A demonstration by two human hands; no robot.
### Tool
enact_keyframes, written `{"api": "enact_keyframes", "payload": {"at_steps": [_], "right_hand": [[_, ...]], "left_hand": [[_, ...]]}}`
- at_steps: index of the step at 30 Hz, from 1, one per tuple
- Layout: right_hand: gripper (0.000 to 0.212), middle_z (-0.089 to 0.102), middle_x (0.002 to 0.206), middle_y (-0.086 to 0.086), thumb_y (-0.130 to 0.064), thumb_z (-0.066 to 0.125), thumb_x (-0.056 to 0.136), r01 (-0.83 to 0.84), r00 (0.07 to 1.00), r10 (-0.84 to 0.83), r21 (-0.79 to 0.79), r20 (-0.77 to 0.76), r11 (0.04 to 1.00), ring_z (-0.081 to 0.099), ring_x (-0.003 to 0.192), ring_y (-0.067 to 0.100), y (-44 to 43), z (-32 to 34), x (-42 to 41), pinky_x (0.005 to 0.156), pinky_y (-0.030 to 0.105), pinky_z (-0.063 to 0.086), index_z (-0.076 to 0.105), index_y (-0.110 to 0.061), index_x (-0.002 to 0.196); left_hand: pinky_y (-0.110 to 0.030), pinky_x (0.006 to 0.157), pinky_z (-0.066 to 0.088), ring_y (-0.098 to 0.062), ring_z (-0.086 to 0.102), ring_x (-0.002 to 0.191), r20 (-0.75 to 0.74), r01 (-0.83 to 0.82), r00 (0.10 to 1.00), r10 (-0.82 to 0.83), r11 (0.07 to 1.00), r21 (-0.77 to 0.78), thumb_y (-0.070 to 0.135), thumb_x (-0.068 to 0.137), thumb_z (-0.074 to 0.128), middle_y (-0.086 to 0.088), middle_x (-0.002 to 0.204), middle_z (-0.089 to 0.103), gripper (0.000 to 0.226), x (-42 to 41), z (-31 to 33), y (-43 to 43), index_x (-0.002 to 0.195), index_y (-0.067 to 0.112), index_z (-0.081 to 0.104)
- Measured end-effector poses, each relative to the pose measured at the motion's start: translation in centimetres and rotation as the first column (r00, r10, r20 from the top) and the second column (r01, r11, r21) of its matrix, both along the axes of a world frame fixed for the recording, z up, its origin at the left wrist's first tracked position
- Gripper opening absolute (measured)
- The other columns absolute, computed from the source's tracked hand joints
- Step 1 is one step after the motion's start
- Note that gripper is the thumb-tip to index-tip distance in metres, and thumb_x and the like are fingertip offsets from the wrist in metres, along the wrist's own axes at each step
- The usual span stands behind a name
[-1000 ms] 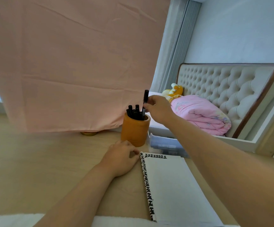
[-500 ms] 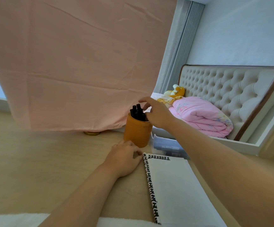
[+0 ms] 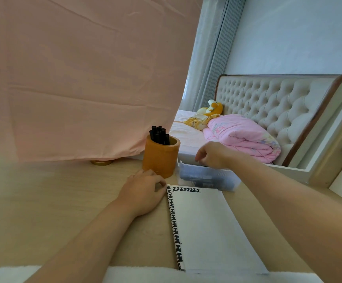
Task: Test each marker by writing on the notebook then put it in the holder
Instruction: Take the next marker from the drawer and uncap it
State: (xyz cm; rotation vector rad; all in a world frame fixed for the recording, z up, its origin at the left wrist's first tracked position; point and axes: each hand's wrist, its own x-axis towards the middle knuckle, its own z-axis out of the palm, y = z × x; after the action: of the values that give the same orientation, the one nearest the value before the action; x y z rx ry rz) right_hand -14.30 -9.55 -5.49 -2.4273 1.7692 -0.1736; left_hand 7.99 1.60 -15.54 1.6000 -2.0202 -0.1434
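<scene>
One more marker is down in holder [image 3: 161, 160]: black markers [image 3: 159, 135] stand bunched inside, near upright. Right hand [image 3: 211, 155] has let go and moved off holder; now hangs over clear box [image 3: 207, 177] just beside it, fingers loosely curled, empty. Left hand [image 3: 143, 193] stays resting on table [image 3: 43, 197] against notebook [image 3: 202, 225] binding, grasping nothing. Likely next: pick fresh marker from box, test on page.

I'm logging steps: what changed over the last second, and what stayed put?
The right hand let go of the marker into the holder, then moved right and down over the clear box, holding nothing. The left hand stayed beside the notebook.
</scene>
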Motion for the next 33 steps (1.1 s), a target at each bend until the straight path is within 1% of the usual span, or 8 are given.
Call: {"api": "enact_keyframes", "payload": {"at_steps": [6, 9, 14, 20, 22, 27, 29, 33], "right_hand": [[0.031, 0.066, 0.119, -0.005, -0.014, 0.062, 0.096, 0.029, 0.999, -0.026, 0.149, -0.027, 0.988, 0.060, 0.106, 0.015, -1.5, -0.6, 0.2, 0.092, 0.025, 0.053, 0.068, -0.025, 0.123], [0.033, 0.065, 0.121, -0.003, -0.013, 0.060, 0.097, 0.043, 0.997, -0.031, 0.196, -0.066, 0.980, 0.059, 0.109, 0.016, -2.4, -1.0, 0.8, 0.096, 0.028, 0.053, 0.066, -0.024, 0.128], [0.023, 0.065, 0.114, 0.001, -0.018, 0.063, 0.096, 0.050, 0.984, -0.022, 0.155, -0.179, 0.987, 0.059, 0.103, 0.018, -3.2, -1.4, 1.2, 0.094, 0.034, 0.056, 0.070, -0.022, 0.117], [0.013, 0.062, 0.111, 0.002, -0.019, 0.059, 0.098, -0.005, 0.982, 0.029, 0.125, -0.188, 0.992, 0.056, 0.101, 0.019, -3.4, -2.1, 1.7, 0.092, 0.031, 0.053, 0.067, -0.024, 0.106], [0.013, 0.062, 0.111, 0.002, -0.021, 0.060, 0.097, -0.007, 0.980, 0.032, 0.126, -0.198, 0.992, 0.056, 0.100, 0.018, -3.4, -2.1, 1.9, 0.088, 0.030, 0.053, 0.067, -0.023, 0.108], [0.026, 0.064, 0.112, 0.000, -0.031, 0.059, 0.098, 0.005, 0.960, 0.045, 0.177, -0.277, 0.984, 0.058, 0.101, 0.018, -3.3, -1.7, 2.3, 0.095, 0.037, 0.054, 0.067, -0.023, 0.121], [0.026, 0.065, 0.109, 0.000, -0.031, 0.058, 0.098, 0.003, 0.952, 0.052, 0.179, -0.301, 0.984, 0.059, 0.099, 0.018, -3.2, -1.4, 2.6, 0.094, 0.036, 0.055, 0.068, -0.022, 0.121], [0.023, 0.067, 0.108, 0.000, -0.028, 0.062, 0.096, -0.034, 0.962, 0.074, 0.155, -0.263, 0.987, 0.061, 0.095, 0.017, -3.1, -1.2, 2.4, 0.091, 0.034, 0.056, 0.070, -0.021, 0.117]], "left_hand": [[-0.037, 0.098, 0.041, -0.010, 0.044, 0.115, 0.010, -0.004, 1.000, 0.004, 1.000, -0.003, 0.049, 0.095, 0.052, 0.013, 0.121, 0.057, 0.026, -0.1, -0.1, 0.0, 0.114, 0.038, 0.065], [-0.036, 0.097, 0.041, -0.010, 0.044, 0.113, 0.012, -0.010, 1.000, 0.010, 1.000, -0.014, 0.049, 0.095, 0.052, 0.013, 0.120, 0.057, 0.025, -0.1, -0.2, -0.2, 0.112, 0.038, 0.066], [-0.036, 0.096, 0.041, -0.009, 0.044, 0.113, 0.013, -0.009, 1.000, 0.009, 1.000, -0.019, 0.049, 0.095, 0.052, 0.013, 0.120, 0.057, 0.024, -0.1, -0.2, -0.3, 0.113, 0.039, 0.066], [-0.036, 0.097, 0.039, -0.010, 0.043, 0.114, 0.017, -0.012, 1.000, 0.013, 1.000, -0.021, 0.049, 0.095, 0.052, 0.013, 0.120, 0.057, 0.025, -0.1, -0.2, -0.3, 0.113, 0.038, 0.065], [-0.035, 0.097, 0.039, -0.010, 0.043, 0.115, 0.021, -0.011, 1.000, 0.011, 1.000, -0.020, 0.049, 0.095, 0.051, 0.013, 0.121, 0.056, 0.026, -0.1, -0.3, -0.3, 0.114, 0.038, 0.065], [-0.035, 0.097, 0.039, -0.009, 0.042, 0.115, 0.023, -0.013, 1.000, 0.013, 1.000, -0.020, 0.049, 0.095, 0.051, 0.013, 0.121, 0.056, 0.026, -0.1, -0.2, -0.3, 0.115, 0.039, 0.064], [-0.034, 0.096, 0.039, -0.008, 0.042, 0.115, 0.028, -0.011, 1.000, 0.012, 1.000, -0.023, 0.050, 0.095, 0.051, 0.014, 0.121, 0.056, 0.026, -0.1, -0.2, -0.3, 0.115, 0.039, 0.064], [-0.034, 0.095, 0.039, -0.009, 0.042, 0.115, 0.032, -0.009, 0.999, 0.010, 0.999, -0.032, 0.050, 0.095, 0.051, 0.014, 0.121, 0.056, 0.027, -0.1, -0.3, -0.4, 0.115, 0.039, 0.064]]}}
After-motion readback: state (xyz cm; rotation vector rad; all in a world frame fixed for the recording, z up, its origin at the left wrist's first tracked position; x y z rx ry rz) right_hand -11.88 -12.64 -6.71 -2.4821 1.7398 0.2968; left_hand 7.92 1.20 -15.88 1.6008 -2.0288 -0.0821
